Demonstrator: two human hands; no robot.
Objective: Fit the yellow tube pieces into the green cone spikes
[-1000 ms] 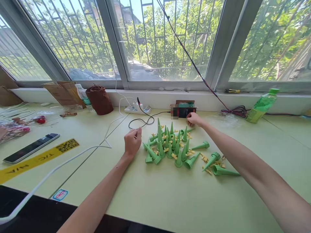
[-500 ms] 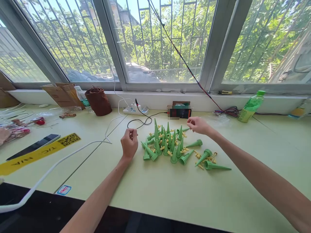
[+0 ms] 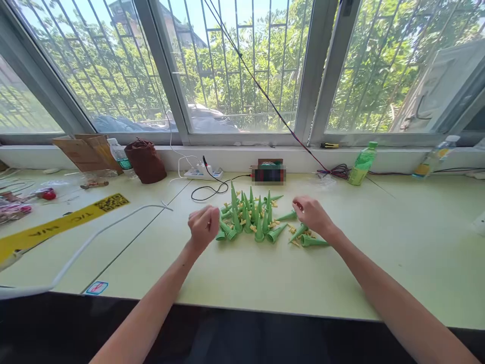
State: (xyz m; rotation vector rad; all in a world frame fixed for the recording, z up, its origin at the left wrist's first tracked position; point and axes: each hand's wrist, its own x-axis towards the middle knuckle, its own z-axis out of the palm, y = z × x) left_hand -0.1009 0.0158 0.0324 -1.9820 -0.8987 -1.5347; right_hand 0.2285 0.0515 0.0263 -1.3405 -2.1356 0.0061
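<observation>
Green tapered plastic spikes [image 3: 259,230] with wide open bases stand and lie in a cluster, small yellow valve-like pieces [image 3: 253,228] among them. At the cluster's left edge, my left hand [image 3: 204,224] is curled into a loose fist; no object shows in it. My right hand [image 3: 312,215] hovers at the right side with curled fingers, close to a lying green spike [image 3: 288,216], and nothing shows in its grasp. Below it lie a few more spikes, one a lying green spike [image 3: 312,241], beside loose yellow pieces. My right wrist partly covers this smaller group.
A power strip [image 3: 204,174], black cable [image 3: 210,191] and blurred-out dark device [image 3: 268,174] line the back. A green bottle [image 3: 362,163] stands right, a brown bag [image 3: 146,161] left. A white cable [image 3: 102,232] and yellow label strip [image 3: 64,222] cross the left foreground.
The view has shifted right and tilted slightly, so the items appear further left. My right hand has come lower, nearer the smaller group of spikes. My left hand has turned a little, still curled.
</observation>
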